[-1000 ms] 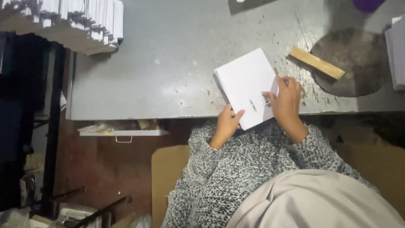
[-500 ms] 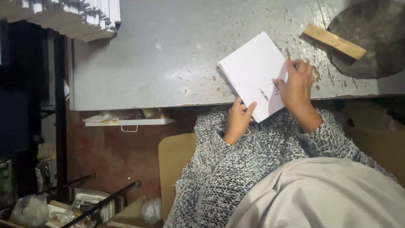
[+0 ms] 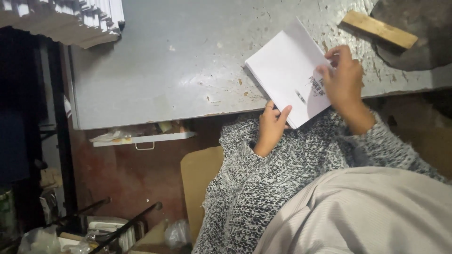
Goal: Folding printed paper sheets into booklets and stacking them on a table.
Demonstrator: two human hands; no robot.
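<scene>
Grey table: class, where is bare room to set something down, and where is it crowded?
Free: the grey table between the stacked white sheets and the white booklet. Crowded: right end, with both hands, left hand, right hand, and wooden block.

white booklet (image 3: 287,70), grey table (image 3: 179,61), b/w speckled sleeves (image 3: 263,188)
</scene>
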